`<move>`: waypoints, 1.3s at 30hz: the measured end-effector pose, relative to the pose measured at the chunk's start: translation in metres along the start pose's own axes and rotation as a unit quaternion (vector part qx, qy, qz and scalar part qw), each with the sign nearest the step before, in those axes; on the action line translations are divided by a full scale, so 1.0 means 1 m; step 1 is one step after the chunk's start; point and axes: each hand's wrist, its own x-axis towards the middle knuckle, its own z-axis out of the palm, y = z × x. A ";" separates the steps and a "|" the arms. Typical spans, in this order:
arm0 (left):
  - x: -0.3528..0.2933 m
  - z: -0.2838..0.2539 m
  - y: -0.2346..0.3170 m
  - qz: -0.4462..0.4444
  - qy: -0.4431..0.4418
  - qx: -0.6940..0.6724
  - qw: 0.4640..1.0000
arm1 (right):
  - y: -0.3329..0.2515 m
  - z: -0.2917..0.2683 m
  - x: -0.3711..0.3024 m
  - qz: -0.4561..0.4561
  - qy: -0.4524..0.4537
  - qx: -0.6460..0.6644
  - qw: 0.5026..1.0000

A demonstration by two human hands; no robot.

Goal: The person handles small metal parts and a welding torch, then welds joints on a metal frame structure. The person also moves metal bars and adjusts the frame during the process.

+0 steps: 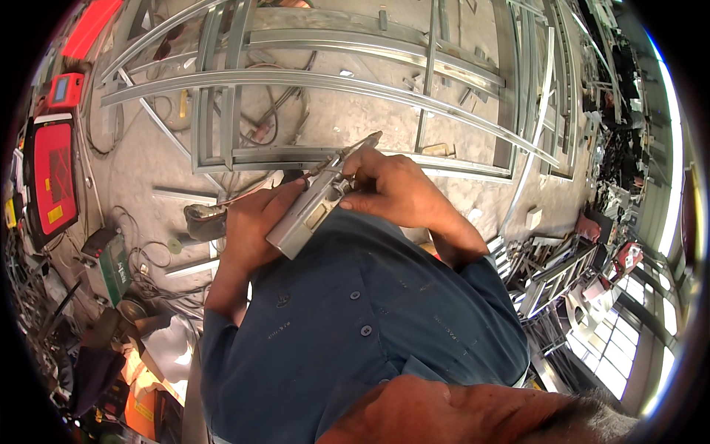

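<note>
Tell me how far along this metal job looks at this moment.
Done: a metal frame of long bars lies assembled on the floor. In hand: the left hand grips a short grey metal piece against the blue shirt, and the right hand pinches its top end. Left: loose metal offcuts lie piled at the right, and the piece is not on the frame.

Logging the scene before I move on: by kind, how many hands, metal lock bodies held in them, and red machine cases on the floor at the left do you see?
Hands: 2, left hand and right hand
Metal lock body, held in both hands: 1
Red machine cases: 2, large and small
Total: 5
</note>
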 end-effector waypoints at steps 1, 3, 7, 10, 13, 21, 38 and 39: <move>0.000 0.000 -0.001 -0.001 0.001 -0.001 1.000 | 0.002 0.002 0.000 -0.003 0.006 -0.008 1.000; 0.000 0.000 -0.002 -0.002 0.003 -0.001 1.000 | 0.004 0.005 -0.001 -0.023 0.029 -0.025 0.999; 0.001 0.001 -0.003 -0.005 0.016 -0.003 1.000 | 0.009 0.010 0.000 -0.029 0.049 -0.039 0.998; -0.001 0.004 -0.004 -0.008 0.018 -0.005 1.000 | 0.009 0.014 -0.003 -0.019 0.058 -0.027 0.998; 0.000 0.003 -0.003 -0.012 0.017 -0.012 1.000 | 0.009 0.016 -0.006 -0.103 0.123 -0.049 0.986; 0.002 0.002 -0.001 -0.023 0.006 -0.025 0.999 | 0.013 0.004 -0.008 -0.196 0.103 -0.096 0.971; -0.007 0.003 0.006 -0.029 -0.006 -0.043 0.999 | 0.003 0.005 -0.007 -0.256 0.104 -0.188 0.942; -0.009 0.003 0.007 -0.033 -0.015 -0.045 0.998 | 0.001 0.004 -0.008 -0.261 0.099 -0.197 0.940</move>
